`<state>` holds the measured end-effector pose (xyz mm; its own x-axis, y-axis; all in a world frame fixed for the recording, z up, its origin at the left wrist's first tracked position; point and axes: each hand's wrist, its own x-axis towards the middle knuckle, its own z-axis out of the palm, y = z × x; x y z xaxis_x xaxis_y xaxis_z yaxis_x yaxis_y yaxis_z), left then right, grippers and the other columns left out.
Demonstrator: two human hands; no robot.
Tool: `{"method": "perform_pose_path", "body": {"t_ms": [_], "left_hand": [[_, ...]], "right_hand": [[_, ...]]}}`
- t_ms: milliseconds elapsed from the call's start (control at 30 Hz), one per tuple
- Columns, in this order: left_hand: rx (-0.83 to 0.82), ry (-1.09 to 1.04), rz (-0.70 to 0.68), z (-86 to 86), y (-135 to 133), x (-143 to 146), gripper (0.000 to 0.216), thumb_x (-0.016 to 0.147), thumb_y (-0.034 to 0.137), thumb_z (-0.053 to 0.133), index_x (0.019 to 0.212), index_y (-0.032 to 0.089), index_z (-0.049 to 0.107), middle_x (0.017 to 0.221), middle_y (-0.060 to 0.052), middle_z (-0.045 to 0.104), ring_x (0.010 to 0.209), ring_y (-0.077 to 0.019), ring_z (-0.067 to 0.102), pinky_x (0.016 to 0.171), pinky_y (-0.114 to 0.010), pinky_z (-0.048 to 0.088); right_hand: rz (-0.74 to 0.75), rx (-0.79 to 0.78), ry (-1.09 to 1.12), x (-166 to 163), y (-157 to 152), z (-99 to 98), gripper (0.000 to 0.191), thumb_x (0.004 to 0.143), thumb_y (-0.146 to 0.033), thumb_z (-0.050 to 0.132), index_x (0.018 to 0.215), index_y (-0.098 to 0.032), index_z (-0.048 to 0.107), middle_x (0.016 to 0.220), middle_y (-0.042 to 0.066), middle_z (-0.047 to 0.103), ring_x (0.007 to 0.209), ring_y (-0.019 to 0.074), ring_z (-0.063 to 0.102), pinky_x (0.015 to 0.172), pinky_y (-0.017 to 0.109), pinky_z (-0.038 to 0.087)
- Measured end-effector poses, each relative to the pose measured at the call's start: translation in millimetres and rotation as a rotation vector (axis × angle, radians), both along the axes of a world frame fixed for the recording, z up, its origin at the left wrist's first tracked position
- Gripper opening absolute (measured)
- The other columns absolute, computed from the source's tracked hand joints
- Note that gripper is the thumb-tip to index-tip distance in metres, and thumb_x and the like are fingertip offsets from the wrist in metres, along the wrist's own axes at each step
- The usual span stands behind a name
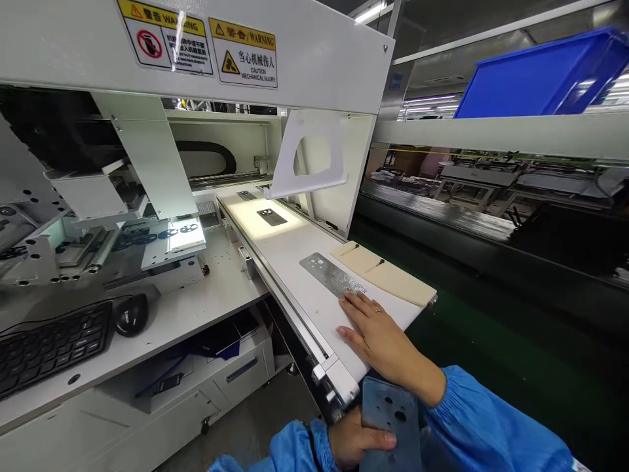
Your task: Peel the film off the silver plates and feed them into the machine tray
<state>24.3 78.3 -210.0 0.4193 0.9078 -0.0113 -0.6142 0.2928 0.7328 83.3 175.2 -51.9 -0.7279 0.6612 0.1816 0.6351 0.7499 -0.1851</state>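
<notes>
My left hand (361,438), low in the view, is closed round a dark blue-grey phone back cover (394,419) with camera holes at its top end; its thumb lies across the face. Whether more covers lie under it I cannot tell. Reaching over the white conveyor belt (289,255), my right hand (381,337) has its fingers stretched out, palm down. Its fingertips touch the near end of a grey, shiny phone back cover (330,274) lying flat on the belt. Farther along, another dark cover (272,217) rests on the lit part of the belt.
A cream board (383,272) with two dark knobs edges the belt's right side. The white machine housing (314,52) with warning labels hangs over the belt. On the left worktop are a black keyboard (54,344) and a mouse (131,314). A blue bin (535,78) sits upper right.
</notes>
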Motion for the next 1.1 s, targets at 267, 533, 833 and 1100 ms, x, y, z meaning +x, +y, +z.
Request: {"method": "perform_pose_path", "body": {"t_ms": [267, 533, 833, 1100], "left_hand": [[-0.086, -0.012, 0.042, 2.5, -3.0, -1.8, 0.064, 0.047, 0.045, 0.088, 0.100, 0.014, 0.071, 0.097, -0.013, 0.073, 0.099, -0.0309, 0.065, 0.099, -0.051, 0.039], [-0.103, -0.036, 0.042, 3.3, -3.4, -0.9, 0.065, 0.044, 0.045, 0.089, 0.099, 0.015, 0.072, 0.095, -0.012, 0.074, 0.096, -0.0294, 0.066, 0.096, -0.049, 0.041], [-0.046, -0.091, 0.037, 2.1, -2.5, -1.0, 0.061, 0.052, 0.039, 0.087, 0.104, 0.013, 0.070, 0.096, -0.012, 0.073, 0.102, -0.0324, 0.064, 0.099, -0.051, 0.038], [-0.087, -0.053, 0.055, -4.9, -1.3, 2.0, 0.064, 0.047, 0.042, 0.089, 0.101, 0.014, 0.071, 0.092, -0.012, 0.073, 0.095, -0.0312, 0.066, 0.094, -0.050, 0.041]], "right_hand": [[-0.117, -0.073, -0.142, -16.5, 8.7, 15.5, 0.066, 0.095, -0.052, 0.040, 0.143, -0.007, 0.039, 0.150, 0.016, 0.027, 0.140, 0.0326, 0.021, 0.115, 0.049, 0.022], [-0.119, -0.076, -0.155, -16.0, 9.2, 14.7, 0.065, 0.095, -0.052, 0.039, 0.143, -0.008, 0.039, 0.151, 0.015, 0.026, 0.140, 0.0316, 0.019, 0.115, 0.048, 0.021], [-0.117, -0.083, -0.138, -14.9, 11.1, 13.8, 0.066, 0.095, -0.053, 0.038, 0.144, -0.008, 0.038, 0.152, 0.014, 0.026, 0.141, 0.0307, 0.019, 0.116, 0.047, 0.020], [-0.123, -0.127, -0.115, -16.4, 13.6, 16.3, 0.067, 0.095, -0.053, 0.040, 0.144, -0.008, 0.037, 0.152, 0.014, 0.024, 0.141, 0.0299, 0.017, 0.116, 0.046, 0.017]]}}
